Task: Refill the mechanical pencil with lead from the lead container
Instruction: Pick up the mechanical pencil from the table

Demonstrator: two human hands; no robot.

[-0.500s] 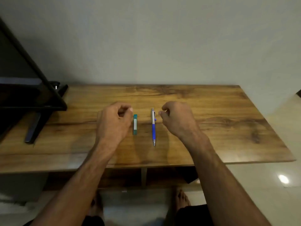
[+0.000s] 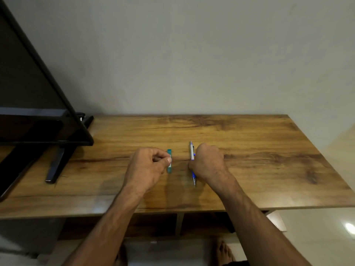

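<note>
A blue and white mechanical pencil (image 2: 191,150) lies on the wooden table (image 2: 249,150), tip toward me. My right hand (image 2: 208,162) is curled over its middle and grips the blue barrel, so only the white top and the metal tip show. To its left lies the small teal lead container (image 2: 169,169) with a white label. My left hand (image 2: 146,167) sits beside the container with fingers curled. Its thumb tip touches the container's left edge, and no finger shows on the far side.
A black monitor (image 2: 38,127) on a dark stand (image 2: 55,164) fills the table's left end. A grey wall runs along the back. The table's front edge is near me, with shelves and my bare feet below.
My right hand has moved left and down onto the pencil and closed over it. My left hand has shifted right, bringing its thumb against the lead container.
</note>
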